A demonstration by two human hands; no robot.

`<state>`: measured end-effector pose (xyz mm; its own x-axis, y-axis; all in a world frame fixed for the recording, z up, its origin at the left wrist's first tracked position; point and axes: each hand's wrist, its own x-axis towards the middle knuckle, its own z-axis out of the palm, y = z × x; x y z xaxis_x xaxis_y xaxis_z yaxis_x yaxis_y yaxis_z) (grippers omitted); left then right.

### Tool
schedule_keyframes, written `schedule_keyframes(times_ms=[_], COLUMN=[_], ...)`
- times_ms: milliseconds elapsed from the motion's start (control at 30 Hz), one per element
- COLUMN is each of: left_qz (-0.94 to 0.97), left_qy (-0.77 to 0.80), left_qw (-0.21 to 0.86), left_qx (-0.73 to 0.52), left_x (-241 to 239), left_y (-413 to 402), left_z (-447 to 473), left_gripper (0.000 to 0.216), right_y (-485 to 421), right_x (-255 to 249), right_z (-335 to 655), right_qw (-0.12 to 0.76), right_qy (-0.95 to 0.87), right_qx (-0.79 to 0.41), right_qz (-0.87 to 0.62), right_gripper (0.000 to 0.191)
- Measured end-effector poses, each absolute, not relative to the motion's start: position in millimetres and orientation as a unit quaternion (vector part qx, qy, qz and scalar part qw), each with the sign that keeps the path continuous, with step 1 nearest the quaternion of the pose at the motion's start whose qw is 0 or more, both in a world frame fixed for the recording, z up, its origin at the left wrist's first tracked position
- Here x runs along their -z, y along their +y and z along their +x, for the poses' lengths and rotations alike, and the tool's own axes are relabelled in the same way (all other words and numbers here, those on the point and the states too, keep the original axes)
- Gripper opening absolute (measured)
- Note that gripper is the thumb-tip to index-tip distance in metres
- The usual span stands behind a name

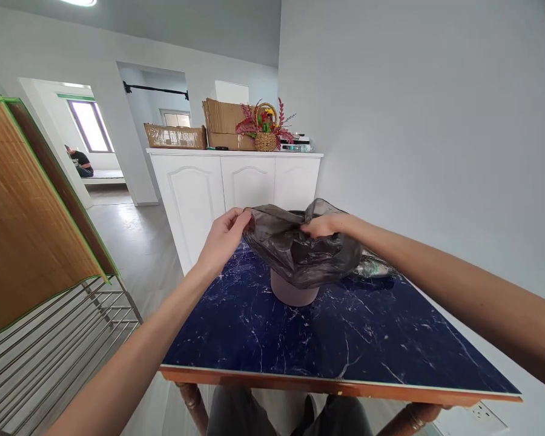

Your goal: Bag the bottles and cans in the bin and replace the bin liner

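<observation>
A thin, dark, see-through plastic bag (295, 260) is draped over a pale round bin (293, 293) that stands on the table. Only the bin's lower part shows; its rim is covered by the bag. My left hand (229, 233) pinches the bag's edge at the left side, thumb against fingers. On the other side my right hand (320, 226) reaches into the bag's opening with its fingers closed on the film, partly hidden by it. Behind the bag, to the right, a clear plastic bottle (373, 267) lies on the table.
The blue marbled table (272, 345) meets a plain wall at right. Beyond it a white cabinet (195, 188) bears cardboard boxes (229, 124) and a flower basket (266, 140). A metal rack (72, 327) with a bamboo mat (31, 224) stands left. A person (80, 162) sits in a far room.
</observation>
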<state>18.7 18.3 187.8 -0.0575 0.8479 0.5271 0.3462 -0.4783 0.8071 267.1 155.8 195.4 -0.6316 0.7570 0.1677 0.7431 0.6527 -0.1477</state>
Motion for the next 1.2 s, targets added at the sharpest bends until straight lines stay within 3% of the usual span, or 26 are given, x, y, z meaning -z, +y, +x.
schedule_keyframes(times_ms=[167, 367, 467, 567, 733, 900, 1200], left_qz=[0.642, 0.672, 0.682, 0.707, 0.737, 0.751, 0.718], left_qy=[0.535, 0.635, 0.637, 0.601, 0.565, 0.576, 0.622], left_qw=[0.196, 0.05, 0.071, 0.085, 0.111, 0.124, 0.143], left_qx=[-0.512, -0.377, -0.352, -0.362, -0.354, -0.297, -0.278], left_x=[-184, -164, -146, -139, -156, -167, -141], left_y=[30, 81, 102, 111, 117, 139, 204], left_z=[-9, -39, -36, -24, -2, 3, 8], left_gripper=[0.033, 0.028, 0.024, 0.044, 0.058, 0.045, 0.031], right_y=[162, 167, 170, 177, 182, 173, 167], right_x=[-215, -203, -188, -177, -174, -172, -137], right_z=[293, 320, 321, 322, 325, 336, 340], right_qw=[0.032, 0.206, 0.225, 0.248, 0.234, 0.226, 0.369], right_qy=[-0.924, -0.886, -0.882, -0.851, -0.815, -0.773, -0.634], right_qx=[-0.145, -0.048, -0.096, -0.175, -0.25, -0.366, -0.525], right_qz=[-0.353, -0.412, -0.402, -0.428, -0.467, -0.467, -0.431], right_gripper=[0.033, 0.048, 0.06, 0.073, 0.09, 0.107, 0.08])
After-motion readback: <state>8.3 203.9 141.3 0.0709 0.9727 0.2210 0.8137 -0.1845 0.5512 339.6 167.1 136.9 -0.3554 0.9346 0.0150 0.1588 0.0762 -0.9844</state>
